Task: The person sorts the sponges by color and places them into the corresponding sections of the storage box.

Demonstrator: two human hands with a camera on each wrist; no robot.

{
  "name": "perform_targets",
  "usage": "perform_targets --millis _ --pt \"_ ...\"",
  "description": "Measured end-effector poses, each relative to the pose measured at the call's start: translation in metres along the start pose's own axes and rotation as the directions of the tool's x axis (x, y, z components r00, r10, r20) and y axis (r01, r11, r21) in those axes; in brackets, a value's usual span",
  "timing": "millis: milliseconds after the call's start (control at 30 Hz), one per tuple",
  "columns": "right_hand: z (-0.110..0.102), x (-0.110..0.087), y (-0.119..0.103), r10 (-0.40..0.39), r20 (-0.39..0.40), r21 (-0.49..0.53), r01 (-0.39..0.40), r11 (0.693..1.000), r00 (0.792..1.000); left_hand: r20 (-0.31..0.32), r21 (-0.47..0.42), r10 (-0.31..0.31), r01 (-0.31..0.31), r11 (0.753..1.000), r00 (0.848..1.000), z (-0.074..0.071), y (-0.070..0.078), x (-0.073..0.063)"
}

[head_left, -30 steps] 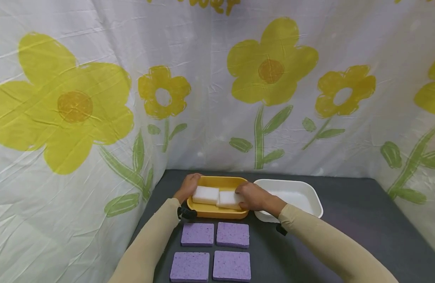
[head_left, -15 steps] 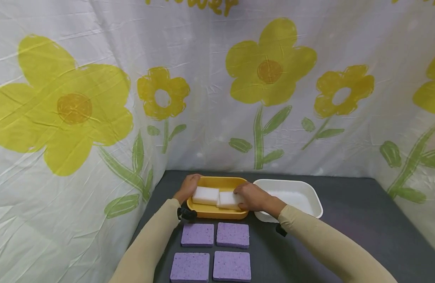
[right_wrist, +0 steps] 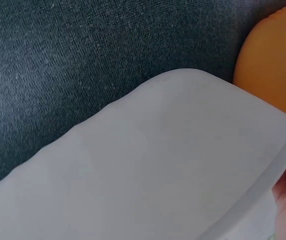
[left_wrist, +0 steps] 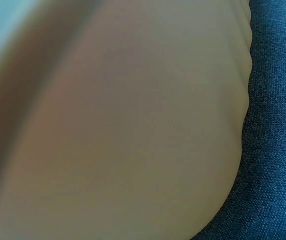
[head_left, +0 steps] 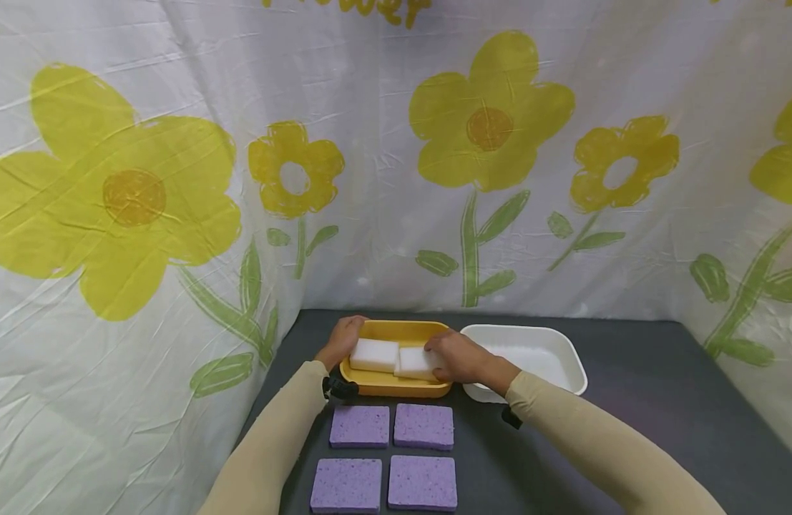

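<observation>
Part of one white block (head_left: 415,365) hides behind the right grip (head_left: 461,356)

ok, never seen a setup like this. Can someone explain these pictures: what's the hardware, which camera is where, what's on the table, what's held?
There's no robot: a person works with two bare hands. The big picture comes from a camera on their head. The other two come from wrist cameras: the left is mostly a blurred close-up, probably of the yellow tray; the right mainly shows the white tray.

Both trays stand on the dark table, with four purple sponges in two rows nearer the person. The yellow tray contains a left white block and a right white block. The right hand grips the latter; the left hand is at the tray's left end, its grip unclear.
</observation>
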State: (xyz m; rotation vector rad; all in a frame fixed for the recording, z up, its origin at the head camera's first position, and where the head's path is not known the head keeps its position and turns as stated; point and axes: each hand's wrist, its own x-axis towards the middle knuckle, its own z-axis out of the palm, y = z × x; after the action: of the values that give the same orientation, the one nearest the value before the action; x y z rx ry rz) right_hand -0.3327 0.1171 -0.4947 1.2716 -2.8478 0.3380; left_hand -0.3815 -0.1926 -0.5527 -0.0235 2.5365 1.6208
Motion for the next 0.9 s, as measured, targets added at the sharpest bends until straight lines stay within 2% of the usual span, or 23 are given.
perform_targets --millis 267,500,767,900 --pt "-0.003 -0.004 0.005 -0.031 0.003 0.011 0.031 0.999 1.000 0.010 -0.008 0.013 -0.013 1.000 1.000 0.001 -0.004 0.003" --pt "-0.016 -0.022 0.017 -0.066 -0.107 -0.008 0.066 0.998 0.992 0.026 0.001 0.046 -0.046 0.999 0.999 -0.001 -0.002 0.004" --pt "-0.038 -0.054 0.046 0.022 -0.154 -0.038 -0.028 0.999 0.988 0.014 0.023 0.060 -0.060 0.998 0.998 -0.003 -0.004 0.002" --pt "-0.049 -0.074 0.063 0.079 -0.159 -0.045 -0.087 0.995 0.984 -0.004 -0.002 0.056 -0.056 0.998 0.998 -0.002 -0.004 0.001"
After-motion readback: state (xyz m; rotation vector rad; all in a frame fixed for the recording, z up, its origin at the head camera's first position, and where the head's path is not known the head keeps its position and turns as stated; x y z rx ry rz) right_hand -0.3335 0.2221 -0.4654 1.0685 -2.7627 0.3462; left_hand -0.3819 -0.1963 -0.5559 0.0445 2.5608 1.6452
